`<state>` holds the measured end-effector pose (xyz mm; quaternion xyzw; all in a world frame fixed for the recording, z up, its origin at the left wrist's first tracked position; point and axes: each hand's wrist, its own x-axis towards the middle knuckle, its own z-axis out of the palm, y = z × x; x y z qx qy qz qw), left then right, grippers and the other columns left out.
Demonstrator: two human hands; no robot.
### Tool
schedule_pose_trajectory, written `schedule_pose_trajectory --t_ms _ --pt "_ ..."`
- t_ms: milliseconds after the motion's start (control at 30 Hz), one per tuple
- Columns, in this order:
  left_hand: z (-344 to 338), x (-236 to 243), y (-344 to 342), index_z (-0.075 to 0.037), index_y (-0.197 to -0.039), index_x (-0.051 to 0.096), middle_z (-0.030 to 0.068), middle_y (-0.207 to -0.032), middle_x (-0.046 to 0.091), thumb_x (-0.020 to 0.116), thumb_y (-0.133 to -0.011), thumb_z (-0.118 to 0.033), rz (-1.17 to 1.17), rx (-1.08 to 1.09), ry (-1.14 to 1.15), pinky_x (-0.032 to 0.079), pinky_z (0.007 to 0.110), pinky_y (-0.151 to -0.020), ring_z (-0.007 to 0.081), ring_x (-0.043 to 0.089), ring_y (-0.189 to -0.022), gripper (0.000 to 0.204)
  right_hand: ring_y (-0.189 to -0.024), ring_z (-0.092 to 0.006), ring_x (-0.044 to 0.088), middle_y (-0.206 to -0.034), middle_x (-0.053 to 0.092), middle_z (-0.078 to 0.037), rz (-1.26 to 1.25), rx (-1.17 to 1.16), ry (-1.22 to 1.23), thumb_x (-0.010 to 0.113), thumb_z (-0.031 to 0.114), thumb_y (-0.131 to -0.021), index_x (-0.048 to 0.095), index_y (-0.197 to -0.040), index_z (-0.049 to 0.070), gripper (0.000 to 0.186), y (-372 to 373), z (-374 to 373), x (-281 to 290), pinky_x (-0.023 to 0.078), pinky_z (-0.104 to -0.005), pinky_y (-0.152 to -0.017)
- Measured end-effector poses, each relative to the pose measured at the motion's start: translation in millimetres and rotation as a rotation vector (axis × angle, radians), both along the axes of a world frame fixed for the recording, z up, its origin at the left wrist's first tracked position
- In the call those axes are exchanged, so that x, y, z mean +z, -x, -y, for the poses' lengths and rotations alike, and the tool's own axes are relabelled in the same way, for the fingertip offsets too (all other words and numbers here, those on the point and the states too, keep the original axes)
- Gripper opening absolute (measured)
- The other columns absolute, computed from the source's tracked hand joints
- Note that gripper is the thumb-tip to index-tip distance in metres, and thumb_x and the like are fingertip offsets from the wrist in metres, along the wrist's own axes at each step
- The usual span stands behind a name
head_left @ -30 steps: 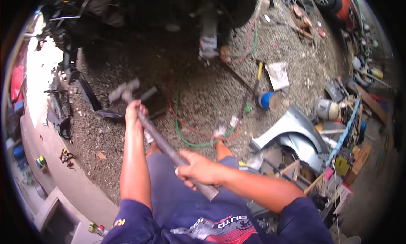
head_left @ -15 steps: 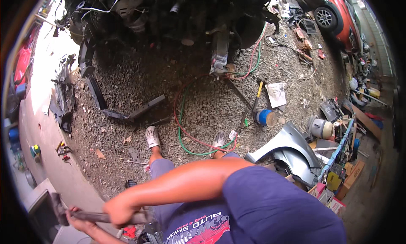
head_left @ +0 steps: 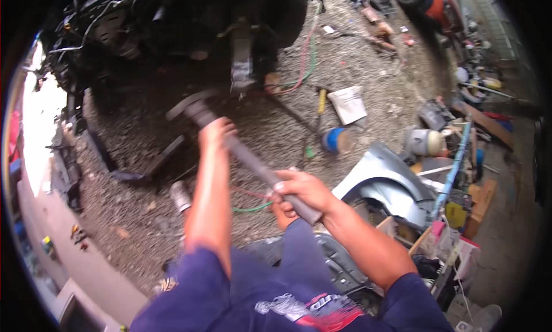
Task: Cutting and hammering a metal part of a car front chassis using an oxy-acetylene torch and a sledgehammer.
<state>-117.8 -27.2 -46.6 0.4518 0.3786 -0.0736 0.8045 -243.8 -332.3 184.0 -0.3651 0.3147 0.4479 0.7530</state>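
A long-handled sledgehammer slants across in front of me, its head up and to the left, blurred by motion. My left hand is closed round the handle just below the head. Near the handle's lower end my right hand grips it, with fingers wrapped round. Beyond the head stands the stripped, dark front of a vehicle. From it a metal frame rail end juts toward me, apart from the hammer. A bent dark metal bar lies on the gravel to the left.
Red and green hoses run over the gravel, partly behind my hands. A yellow-handled tool, a white bag and a blue-banded can lie right of the rail. Silver fenders and clutter fill the right; a red car stands farther back.
The sledgehammer has swung from low at my left side up in front of me, toward the vehicle. Both hands still hold it. The view has shifted, so the vehicle appears farther left.
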Motion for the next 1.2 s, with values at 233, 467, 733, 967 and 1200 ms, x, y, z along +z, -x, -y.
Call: schedule_pose_trajectory --t_ms 233,467,733,967,1200 --pt "-142.5 63.2 116.5 -0.012 -0.091 0.05 -0.0033 -0.071 0.046 0.066 -0.099 -0.004 -0.233 0.245 0.1 0.047 0.026 -0.053 0.0116 0.048 -0.059 0.02 -0.061 -0.012 0.062 -0.087 0.061 -0.003 0.059 0.375 -0.161 0.068 0.009 -0.101 0.043 -0.164 0.009 0.067 28.8 -141.2 27.2 0.054 -0.0317 -0.053" --pt "-287.3 130.0 249.5 -0.011 -0.088 0.055 -0.0013 -0.073 0.055 0.064 -0.095 -0.009 -0.284 0.523 -0.026 0.054 0.028 -0.056 0.0121 0.053 -0.059 0.011 -0.061 -0.0118 0.062 -0.087 0.06 -0.002 0.043 0.791 -0.399 0.07 0.01 -0.096 0.053 -0.142 0.008 0.049 38.2 -264.4 40.1 0.055 -0.0333 -0.049" --pt "-210.7 65.8 244.0 -0.008 -0.091 0.061 0.0028 -0.077 0.063 0.068 -0.098 -0.011 -0.47 0.216 0.024 0.056 0.03 -0.063 0.0161 0.062 -0.066 0.01 -0.057 -0.0149 0.062 -0.077 0.064 -0.005 -0.231 0.562 -0.263 0.07 0.01 -0.096 0.063 -0.109 0.002 0.017 41.2 -232.3 39.5 0.053 -0.0341 -0.046" --pt "3.0 62.2 149.6 -0.002 -0.12 0.068 0.0072 -0.094 0.072 0.065 -0.105 -0.018 -0.551 -0.369 0.433 0.06 0.036 -0.077 0.0199 0.069 -0.08 0.022 -0.064 -0.0168 0.066 -0.085 0.067 -0.004 -0.152 0.306 0.155 0.072 0.008 -0.098 0.063 -0.117 0.004 0.022 15.9 -137.2 -40.0 0.056 -0.0376 -0.055" --pt "-8.4 51.2 164.4 0.0 -0.163 0.05 0.0187 -0.141 0.066 0.066 -0.109 -0.012 -0.429 -0.76 0.063 0.068 0.046 -0.087 0.0331 0.079 -0.113 0.058 -0.061 -0.0233 0.067 -0.073 0.07 -0.01 -0.17 0.101 0.641 0.073 0.004 -0.089 0.071 -0.082 0.002 0.007 -28.2 -23.2 -243.7 0.052 -0.0423 -0.055"
